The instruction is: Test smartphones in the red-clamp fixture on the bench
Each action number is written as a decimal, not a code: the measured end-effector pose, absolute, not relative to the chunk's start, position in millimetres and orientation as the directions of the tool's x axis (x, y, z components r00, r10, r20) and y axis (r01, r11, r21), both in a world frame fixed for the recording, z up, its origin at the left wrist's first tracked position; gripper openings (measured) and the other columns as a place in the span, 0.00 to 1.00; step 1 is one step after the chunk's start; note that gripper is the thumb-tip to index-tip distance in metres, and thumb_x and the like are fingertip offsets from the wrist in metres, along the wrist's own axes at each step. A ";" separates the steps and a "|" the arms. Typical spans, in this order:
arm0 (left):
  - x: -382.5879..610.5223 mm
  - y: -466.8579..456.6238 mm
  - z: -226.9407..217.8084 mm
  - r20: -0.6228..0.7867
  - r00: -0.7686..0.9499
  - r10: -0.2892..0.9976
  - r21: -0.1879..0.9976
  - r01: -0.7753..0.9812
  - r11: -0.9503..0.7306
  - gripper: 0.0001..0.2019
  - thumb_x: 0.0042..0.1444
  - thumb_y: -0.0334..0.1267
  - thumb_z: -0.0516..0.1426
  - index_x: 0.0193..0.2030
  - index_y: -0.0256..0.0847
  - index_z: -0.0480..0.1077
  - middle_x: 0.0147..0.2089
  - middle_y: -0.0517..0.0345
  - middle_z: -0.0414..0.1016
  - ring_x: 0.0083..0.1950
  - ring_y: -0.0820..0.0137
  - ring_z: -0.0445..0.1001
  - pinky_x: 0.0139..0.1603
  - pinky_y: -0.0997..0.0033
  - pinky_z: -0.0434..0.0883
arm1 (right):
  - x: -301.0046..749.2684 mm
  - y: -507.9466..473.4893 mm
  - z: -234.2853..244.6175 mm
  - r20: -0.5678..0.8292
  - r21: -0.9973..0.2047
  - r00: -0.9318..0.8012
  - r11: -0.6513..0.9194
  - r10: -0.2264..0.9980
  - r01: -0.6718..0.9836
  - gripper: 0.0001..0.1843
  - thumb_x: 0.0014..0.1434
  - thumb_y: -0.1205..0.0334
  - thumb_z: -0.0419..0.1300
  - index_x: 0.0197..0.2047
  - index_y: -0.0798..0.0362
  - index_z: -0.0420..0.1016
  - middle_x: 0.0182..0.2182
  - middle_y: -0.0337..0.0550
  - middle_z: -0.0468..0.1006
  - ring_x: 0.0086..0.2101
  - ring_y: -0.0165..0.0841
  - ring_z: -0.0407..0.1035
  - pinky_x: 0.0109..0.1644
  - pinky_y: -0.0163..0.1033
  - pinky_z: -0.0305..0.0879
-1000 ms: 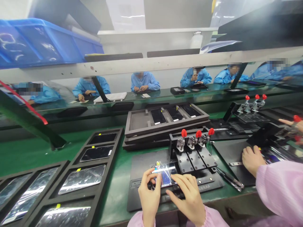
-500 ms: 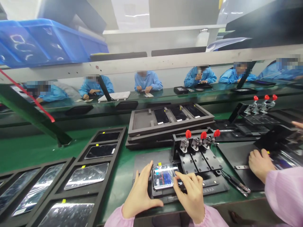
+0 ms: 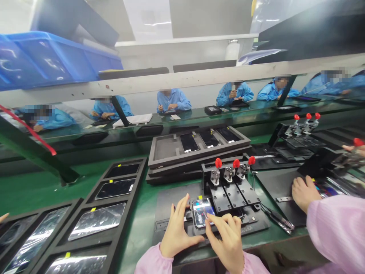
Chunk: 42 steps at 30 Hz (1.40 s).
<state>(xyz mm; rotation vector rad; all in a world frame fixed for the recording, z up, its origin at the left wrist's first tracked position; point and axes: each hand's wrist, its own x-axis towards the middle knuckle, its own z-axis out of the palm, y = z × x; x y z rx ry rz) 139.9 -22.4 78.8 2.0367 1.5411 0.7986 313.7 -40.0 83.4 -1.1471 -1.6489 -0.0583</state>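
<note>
Head view shows a phone (image 3: pixel 202 213) lying on a black jig (image 3: pixel 168 203) on the bench (image 3: pixel 139 205), its long side pointing away from the person. The hands are apart, one on each side: the right hand (image 3: pixel 225 241) touches its near edge, and the open left hand (image 3: pixel 178 232) sits just beside it.

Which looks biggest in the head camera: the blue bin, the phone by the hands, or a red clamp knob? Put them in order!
Largest to smallest: the blue bin, then the phone, then the red clamp knob. The bin sits farther away but still looks biggest.
</note>
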 end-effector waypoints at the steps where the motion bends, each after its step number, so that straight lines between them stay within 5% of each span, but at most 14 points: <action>1: 143.8 -21.9 78.4 0.164 0.205 0.965 0.663 0.702 -0.261 0.57 0.34 0.43 0.66 0.66 0.48 0.34 0.65 0.46 0.53 0.59 0.54 0.62 0.63 0.37 0.38 | 315.1 -39.8 82.8 0.766 -0.483 0.043 0.529 0.642 0.698 0.11 0.53 0.69 0.61 0.41 0.50 0.73 0.28 0.36 0.78 0.26 0.29 0.62 0.38 0.42 0.50; 8: 153.6 -22.6 81.7 0.145 0.217 0.965 0.631 0.732 -0.259 0.57 0.36 0.43 0.66 0.67 0.49 0.32 0.67 0.47 0.49 0.67 0.53 0.49 0.64 0.38 0.38 | 321.2 -38.4 82.6 0.771 -0.484 0.071 0.510 0.633 0.711 0.08 0.54 0.68 0.59 0.39 0.50 0.73 0.25 0.37 0.77 0.26 0.29 0.62 0.38 0.42 0.50; 13: 151.4 -26.5 84.5 0.230 0.144 0.962 0.580 0.774 -0.254 0.57 0.35 0.50 0.66 0.67 0.47 0.34 0.65 0.42 0.52 0.63 0.48 0.57 0.61 0.34 0.44 | 323.5 -39.4 79.6 0.770 -0.492 0.089 0.501 0.631 0.712 0.08 0.54 0.68 0.59 0.38 0.50 0.73 0.25 0.36 0.77 0.25 0.28 0.62 0.38 0.41 0.51; 18: 159.5 -38.6 91.3 0.409 0.294 0.864 0.431 0.772 -0.467 0.33 0.54 0.38 0.56 0.64 0.47 0.46 0.47 0.51 0.72 0.47 0.62 0.71 0.57 0.47 0.58 | 323.8 -40.4 85.1 0.777 -0.483 0.078 0.512 0.625 0.710 0.07 0.55 0.68 0.58 0.39 0.51 0.73 0.25 0.36 0.77 0.25 0.28 0.63 0.37 0.40 0.52; 22: 172.9 -43.3 96.6 0.477 0.460 0.749 0.353 0.680 -0.643 0.19 0.55 0.26 0.52 0.52 0.47 0.63 0.39 0.56 0.75 0.38 0.69 0.73 0.45 0.63 0.66 | 327.8 -43.8 93.6 0.780 -0.457 0.013 0.555 0.626 0.694 0.10 0.55 0.68 0.58 0.42 0.52 0.72 0.25 0.36 0.77 0.26 0.29 0.64 0.37 0.41 0.54; 29: 171.9 -42.2 96.2 0.533 0.333 0.778 0.419 0.695 -0.584 0.15 0.52 0.27 0.55 0.47 0.44 0.65 0.40 0.56 0.76 0.40 0.66 0.72 0.43 0.63 0.66 | 377.0 -25.8 146.8 0.804 -0.357 -0.155 0.674 0.575 0.647 0.24 0.50 0.69 0.63 0.51 0.53 0.67 0.40 0.43 0.77 0.41 0.34 0.67 0.44 0.40 0.66; 33: 178.1 -48.9 96.0 0.552 0.217 0.806 0.508 0.679 -0.530 0.14 0.49 0.35 0.60 0.44 0.42 0.67 0.36 0.56 0.75 0.38 0.65 0.71 0.41 0.63 0.68 | 389.0 32.7 194.8 0.802 -0.353 -0.030 0.514 0.596 0.782 0.20 0.58 0.65 0.55 0.55 0.53 0.64 0.50 0.48 0.70 0.42 0.32 0.69 0.44 0.39 0.67; 35: 184.0 -50.9 94.6 0.585 0.113 0.803 0.569 0.648 -0.505 0.09 0.51 0.33 0.58 0.40 0.42 0.68 0.33 0.57 0.75 0.35 0.67 0.70 0.38 0.66 0.68 | 387.4 55.0 206.4 0.752 -0.315 -0.096 0.483 0.653 0.817 0.13 0.61 0.63 0.52 0.47 0.55 0.70 0.41 0.47 0.75 0.36 0.31 0.70 0.41 0.38 0.68; 38: 191.7 -51.0 90.7 0.615 -0.002 0.788 0.629 0.604 -0.489 0.05 0.54 0.29 0.55 0.35 0.42 0.69 0.30 0.59 0.74 0.31 0.70 0.69 0.35 0.69 0.67 | 386.8 55.4 196.7 0.768 -0.310 -0.094 0.496 0.634 0.811 0.08 0.60 0.66 0.52 0.35 0.54 0.73 0.29 0.40 0.75 0.30 0.28 0.68 0.38 0.36 0.66; 42: 198.1 -50.3 82.9 0.625 -0.100 0.774 0.648 0.619 -0.444 0.05 0.54 0.30 0.55 0.36 0.43 0.69 0.26 0.61 0.71 0.27 0.73 0.67 0.34 0.71 0.67 | 393.0 17.6 149.9 0.815 -0.306 -0.034 0.479 0.579 0.823 0.15 0.57 0.69 0.57 0.48 0.52 0.71 0.45 0.43 0.76 0.40 0.32 0.68 0.46 0.40 0.63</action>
